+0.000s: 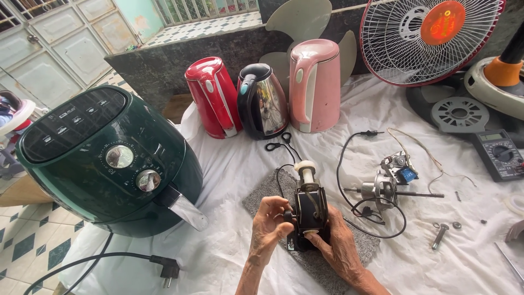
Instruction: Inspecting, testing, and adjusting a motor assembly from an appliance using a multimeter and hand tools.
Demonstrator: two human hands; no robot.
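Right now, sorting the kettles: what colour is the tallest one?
Pink kettle, clearest in the head view.

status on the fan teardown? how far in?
Done: fan guard and blades are off, and the motor lies bare on the white cloth with loose screws. In hand: left hand and right hand grip a small black housing. Left: everything remains unassembled; multimeter sits aside.

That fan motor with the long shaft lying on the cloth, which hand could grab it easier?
Probably the right hand. The fan motor lies on the white cloth to the right of the black part both hands grip, so it is nearer that side. The left hand would have to cross over.
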